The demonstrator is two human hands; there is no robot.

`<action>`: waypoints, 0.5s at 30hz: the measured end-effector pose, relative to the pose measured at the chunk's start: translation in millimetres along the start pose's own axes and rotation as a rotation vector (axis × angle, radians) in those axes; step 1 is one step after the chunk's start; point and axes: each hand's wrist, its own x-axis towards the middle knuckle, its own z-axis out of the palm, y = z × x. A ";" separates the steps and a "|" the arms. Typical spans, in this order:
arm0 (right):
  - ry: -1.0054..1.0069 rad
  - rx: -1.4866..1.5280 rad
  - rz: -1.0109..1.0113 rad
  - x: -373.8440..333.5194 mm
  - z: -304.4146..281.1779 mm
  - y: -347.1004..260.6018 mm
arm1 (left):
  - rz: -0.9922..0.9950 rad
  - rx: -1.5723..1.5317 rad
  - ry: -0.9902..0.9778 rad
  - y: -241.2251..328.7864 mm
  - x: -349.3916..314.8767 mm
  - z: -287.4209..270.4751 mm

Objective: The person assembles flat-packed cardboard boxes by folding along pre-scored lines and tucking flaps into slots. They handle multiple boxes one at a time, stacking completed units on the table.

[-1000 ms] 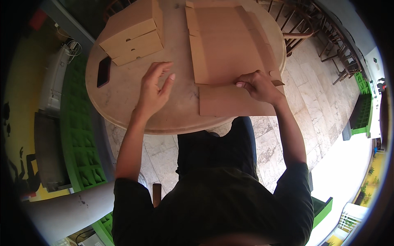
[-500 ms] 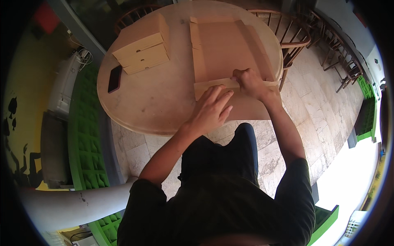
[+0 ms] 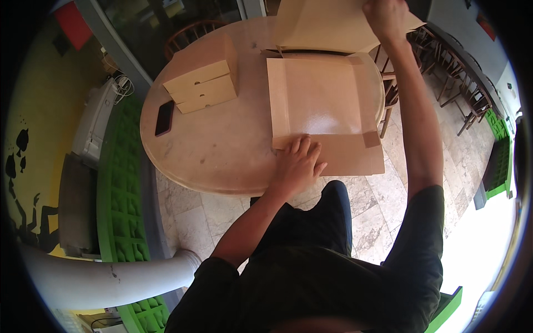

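Observation:
A flat, creased cardboard box blank [image 3: 319, 91] lies on the right part of the table, its near flap by the front edge. My left hand [image 3: 298, 166] rests on that near flap, fingers spread and holding nothing. At the far side, my right hand [image 3: 387, 21] grips a raised cardboard panel [image 3: 325, 28] by its upper right part, fingers closed. The panel stands tilted above the far edge of the flat blank, with a dark gap below it. Whether the two are joined I cannot tell.
Two closed cardboard boxes [image 3: 205, 89] are stacked on the left of the round table [image 3: 216, 155]. A dark phone [image 3: 165, 117] lies beside them. Wooden chairs [image 3: 391, 97] stand at the right and a chair [image 3: 189, 34] behind. A green lattice shelf [image 3: 119, 194] runs along the left.
My right hand has swung from the near edge to the far side, lifting the cardboard panel up and away. My left hand has come down onto the blank's near flap.

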 end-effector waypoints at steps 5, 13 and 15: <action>0.182 -0.152 -0.155 15.5 -50.7 -0.3 | -0.032 -0.049 -0.046 1.1 2.4 -4.6; -0.439 -0.215 0.089 34.7 -8.6 34.1 | -0.026 0.018 0.089 -17.6 48.5 -14.1; -0.493 -0.318 0.041 45.0 9.8 41.1 | -0.042 0.062 0.029 -18.7 53.7 -9.2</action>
